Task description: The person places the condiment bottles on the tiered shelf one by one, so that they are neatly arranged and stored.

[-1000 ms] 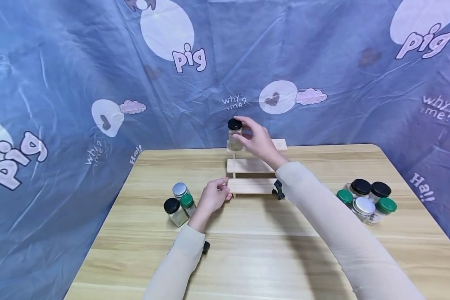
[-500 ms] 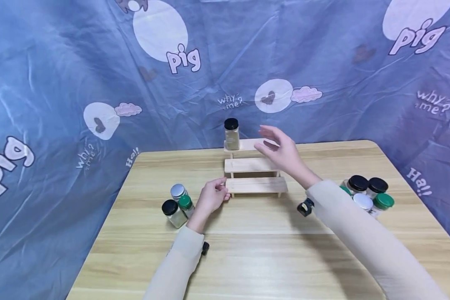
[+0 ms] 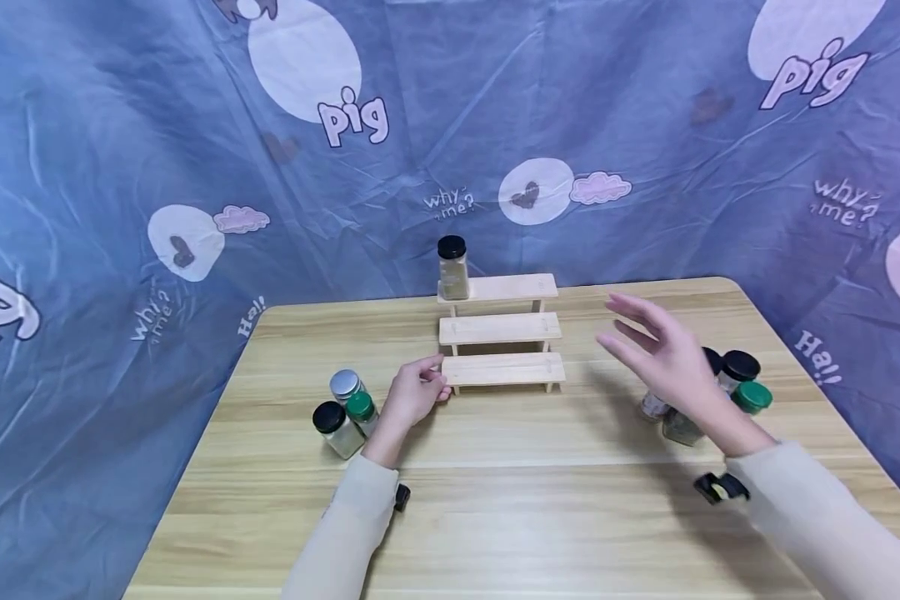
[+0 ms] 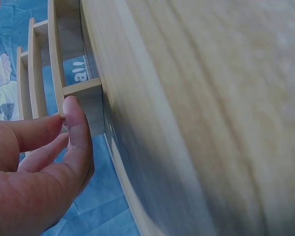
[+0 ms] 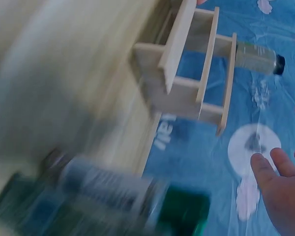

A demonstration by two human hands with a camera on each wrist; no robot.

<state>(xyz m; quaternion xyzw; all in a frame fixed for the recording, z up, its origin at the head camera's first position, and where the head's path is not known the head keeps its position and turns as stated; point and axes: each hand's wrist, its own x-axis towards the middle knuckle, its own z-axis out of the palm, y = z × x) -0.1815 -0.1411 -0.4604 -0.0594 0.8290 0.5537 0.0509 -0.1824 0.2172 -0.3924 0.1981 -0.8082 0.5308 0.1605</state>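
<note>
A three-tier wooden shelf rack (image 3: pixel 502 369) stands near the back of the table. My left hand (image 3: pixel 411 393) pinches the left end of its lowest tier; in the left wrist view the thumb and fingers (image 4: pixel 76 123) meet at that corner. On the top tier, at the left end, a black-lidded spice jar (image 3: pixel 453 273) stands upright. My right hand (image 3: pixel 663 354) is in the air right of the rack, fingers spread and holding nothing. Beneath and beyond it are several spice jars, among them a green-lidded one (image 3: pixel 752 397) and a black-lidded one (image 3: pixel 740 367), partly hidden by the hand.
Left of my left hand, three jars stand close together: one with a black lid (image 3: pixel 339 429), one with a green lid (image 3: pixel 362 408) and one with a silver lid (image 3: pixel 345 384). A blue printed cloth (image 3: pixel 390 217) hangs behind the wooden table (image 3: pixel 510 500).
My right hand has let go of the black-lidded jar on the top tier and moved right and down to above the right-hand jars. The left hand keeps its pinch on the rack.
</note>
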